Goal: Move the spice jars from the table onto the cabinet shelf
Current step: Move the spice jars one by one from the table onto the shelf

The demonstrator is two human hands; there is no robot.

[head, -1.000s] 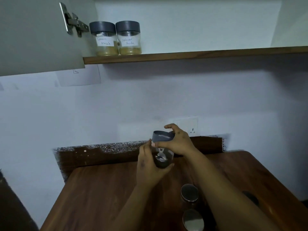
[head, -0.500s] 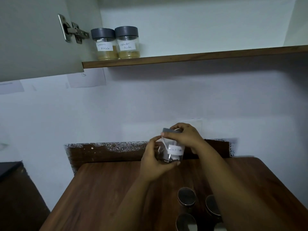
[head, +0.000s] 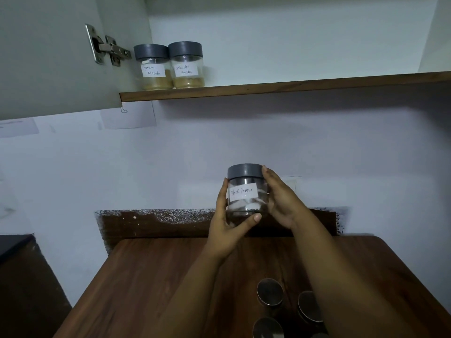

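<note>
Pale wall (head: 244, 142) in front of me, kinda dim lighting. Dark wood desk (head: 151, 276) pushed up against a chipped brown backsplash strip (head: 170, 223). Up top there's a cabinet door (head: 48, 57) swung open on its metal hinge (head: 107, 47), and paper sheets (head: 129, 115) stuck on the wall.

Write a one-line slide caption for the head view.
Both hands lift the Black Pepper jar toward the cabinet shelf holding two jars.

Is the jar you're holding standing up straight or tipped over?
Upright. The Black Pepper jar has its grey lid on top and its label reads level, held between the left hand and right hand.
</note>
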